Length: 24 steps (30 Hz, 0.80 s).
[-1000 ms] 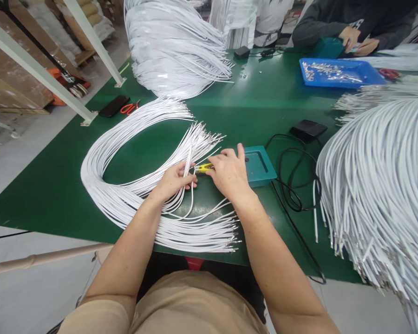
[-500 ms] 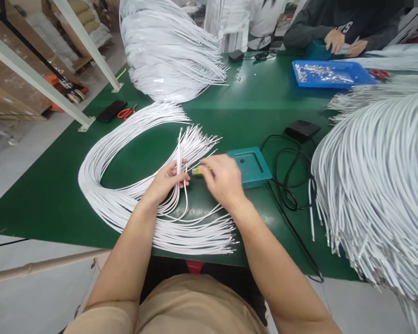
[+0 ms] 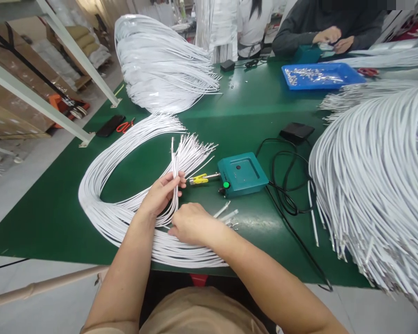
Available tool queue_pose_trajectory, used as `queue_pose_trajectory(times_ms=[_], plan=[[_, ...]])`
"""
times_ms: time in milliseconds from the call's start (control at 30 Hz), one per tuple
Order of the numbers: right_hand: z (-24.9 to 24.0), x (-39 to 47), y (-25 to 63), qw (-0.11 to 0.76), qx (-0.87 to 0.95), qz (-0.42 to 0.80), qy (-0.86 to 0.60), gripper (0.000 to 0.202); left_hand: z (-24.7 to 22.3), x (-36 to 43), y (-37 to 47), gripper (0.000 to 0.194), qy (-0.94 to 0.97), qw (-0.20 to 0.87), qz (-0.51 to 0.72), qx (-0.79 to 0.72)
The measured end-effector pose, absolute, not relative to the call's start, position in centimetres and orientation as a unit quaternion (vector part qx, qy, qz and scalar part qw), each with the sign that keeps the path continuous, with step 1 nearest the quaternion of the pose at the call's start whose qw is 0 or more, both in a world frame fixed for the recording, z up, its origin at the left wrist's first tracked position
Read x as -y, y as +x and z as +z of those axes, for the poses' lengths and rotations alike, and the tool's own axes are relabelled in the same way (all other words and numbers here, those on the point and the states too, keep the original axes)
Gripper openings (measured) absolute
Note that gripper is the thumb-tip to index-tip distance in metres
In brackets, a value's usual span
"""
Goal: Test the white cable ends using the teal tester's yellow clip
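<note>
My left hand (image 3: 164,191) is closed round a small bunch of white wires (image 3: 174,160), their tips pointing up. Just to its right and nearer me, my right hand (image 3: 194,226) lies over the loose wire bundle (image 3: 167,250) with fingers curled; what its fingertips pinch is hidden. The bundle bends in a wide loop on the green table, its ends facing right. Beyond the hands, a teal machine (image 3: 243,174) has a green button and a yellow-handled tip (image 3: 199,179) pointing towards my left hand.
A black pedal-like box (image 3: 297,132) and coiled black cable (image 3: 289,185) lie right of the machine. Large wire bundles (image 3: 372,185) hang at right. Farther back are a blue tray (image 3: 320,82), orange scissors (image 3: 125,126), a black phone-like slab (image 3: 110,125) and a co-worker's hands (image 3: 334,39).
My right hand has moved from the yellow tip back towards me and left, down onto the wire bundle. My left hand still grips the upright wires. The view has shifted slightly.
</note>
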State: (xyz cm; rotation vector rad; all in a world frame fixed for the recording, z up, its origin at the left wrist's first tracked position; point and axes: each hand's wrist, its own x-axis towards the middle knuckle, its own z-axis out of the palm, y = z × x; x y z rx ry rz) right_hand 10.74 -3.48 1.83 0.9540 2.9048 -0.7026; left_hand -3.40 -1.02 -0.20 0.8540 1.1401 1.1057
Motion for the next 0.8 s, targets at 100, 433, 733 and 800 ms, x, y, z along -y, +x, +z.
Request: queue_pose_trajectory(times_ms=[100, 433, 733, 800], plan=[[2.8, 2.5, 11.8, -0.049, -0.862, -0.289, 0.413, 0.026, -0.5, 0.9, -3.6, 0.036, 0.368, 0.621, 0.479, -0.499], [1.6, -0.5, 13.2, -0.382, -0.671, -0.38, 0.509, 0.016, -1.5, 0.8, -3.0, 0.044, 0.446, 0.601, 0.443, -0.494], [1.4, -1.3, 13.1, -0.454, -0.587, -0.448, 0.499, 0.022, -1.3, 1.2, -2.9, 0.033, 0.479, 0.596, 0.395, -0.51], [1.3, -1.5, 13.1, -0.477, -0.558, -0.476, 0.484, 0.021, -0.9, 1.3, -2.7, 0.035, 0.465, 0.615, 0.401, -0.494]])
